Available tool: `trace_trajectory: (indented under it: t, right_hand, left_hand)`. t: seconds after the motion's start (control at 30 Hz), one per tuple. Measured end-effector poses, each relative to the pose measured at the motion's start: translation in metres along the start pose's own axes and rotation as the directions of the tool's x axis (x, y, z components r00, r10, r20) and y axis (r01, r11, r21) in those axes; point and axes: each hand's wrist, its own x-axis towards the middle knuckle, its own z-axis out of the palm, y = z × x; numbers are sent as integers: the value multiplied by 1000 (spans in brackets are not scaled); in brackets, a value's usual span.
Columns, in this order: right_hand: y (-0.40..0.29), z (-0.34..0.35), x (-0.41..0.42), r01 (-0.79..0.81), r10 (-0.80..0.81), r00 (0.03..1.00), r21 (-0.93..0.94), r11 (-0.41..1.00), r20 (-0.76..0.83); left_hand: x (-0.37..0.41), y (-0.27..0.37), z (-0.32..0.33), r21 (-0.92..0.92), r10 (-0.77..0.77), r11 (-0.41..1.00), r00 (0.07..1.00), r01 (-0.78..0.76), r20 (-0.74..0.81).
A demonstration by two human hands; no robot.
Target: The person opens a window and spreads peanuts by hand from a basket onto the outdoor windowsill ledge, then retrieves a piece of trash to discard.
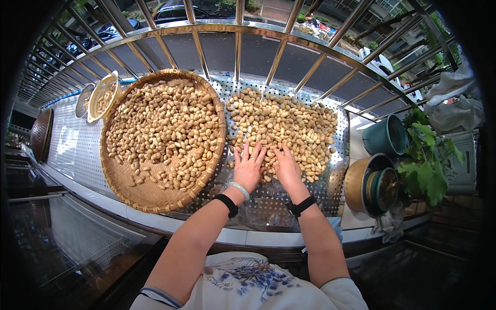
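Note:
Unshelled peanuts [285,124] lie spread over a perforated metal sheet [248,213] in front of me. At the near edge of this pile, my left hand [249,166] rests palm down with its fingers apart on the nuts. Just to its right, my right hand [287,167] touches the same edge with bent fingers; whether a nut is under the fingertips is hidden. A round woven bamboo tray [135,193] stands left of my hands. More peanuts [166,120] cover most of it, thinning toward its near side, where the weave shows.
Metal railing bars [238,58] rise behind the sheet. A yellow plastic colander [101,97] and a metal bowl [83,101], both with peanuts, stand at far left. On the right are a green bucket [383,135], a brass-coloured basin [354,186] and a leafy plant [426,166].

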Motion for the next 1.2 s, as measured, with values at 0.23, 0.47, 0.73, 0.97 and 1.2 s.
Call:
trace_trajectory:
  t: [0.23,0.47,0.73,0.97,1.2]
  right_hand:
    - [-9,-3,-14,-24,24,1000,-39,999,6]
    - [-46,-7,-24,128,-93,983,230,965,-157]
    - [-179,2,-34,561,-559,825,214,799,-75]
    - [-227,59,-5,583,-508,812,-412,700,286]
    - [-230,83,17,543,-398,806,-282,791,438]
  left_hand:
    - [-12,-4,-17,-53,-119,992,993,119,3]
    - [-65,-14,-79,-406,-151,913,902,-29,-405]
    - [-149,-186,-118,-89,-752,659,657,747,-56]
    - [-171,-220,-103,-267,-801,508,563,819,203]
    - [-166,-202,-83,-211,-699,651,684,729,208]
